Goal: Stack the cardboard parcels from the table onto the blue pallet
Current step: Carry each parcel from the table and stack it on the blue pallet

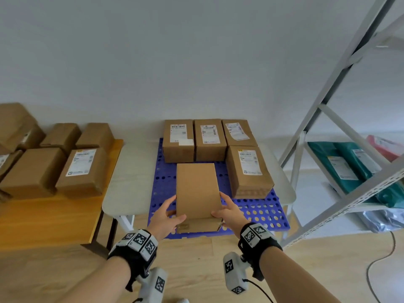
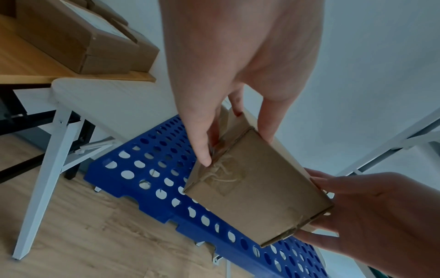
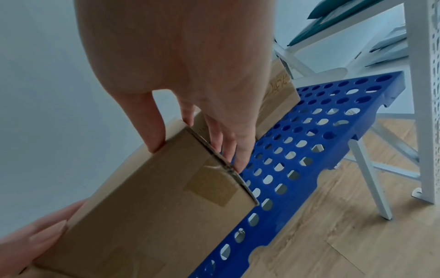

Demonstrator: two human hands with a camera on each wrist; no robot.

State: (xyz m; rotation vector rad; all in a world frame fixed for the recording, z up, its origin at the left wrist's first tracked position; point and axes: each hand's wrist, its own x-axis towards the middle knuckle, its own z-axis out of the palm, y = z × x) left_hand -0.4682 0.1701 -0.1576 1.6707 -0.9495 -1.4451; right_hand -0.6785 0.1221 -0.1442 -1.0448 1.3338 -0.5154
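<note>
A plain cardboard parcel [image 1: 197, 189] hangs lengthwise over the middle of the blue perforated pallet [image 1: 258, 213], gripped by both hands at its near end. My left hand [image 1: 175, 208] grips its left side, thumb on top. Opposite, my right hand [image 1: 223, 206] grips the right side. Seen from the left wrist, the left hand [image 2: 237, 146] pinches the taped parcel [image 2: 257, 188] above the pallet [image 2: 154, 169]. The right wrist view shows the right hand [image 3: 197, 158] on the parcel [image 3: 154, 197]. Three labelled parcels [image 1: 209, 138] line the pallet's back, and another [image 1: 249, 171] lies at its right.
A wooden table [image 1: 43, 215] at the left carries several more parcels [image 1: 83, 169]. The pallet lies on a white low table [image 1: 122, 171] and overhangs its front. A white metal rack [image 1: 328, 149] with teal mailer bags [image 1: 349, 167] stands at the right. A cable [image 1: 382, 259] runs across the floor.
</note>
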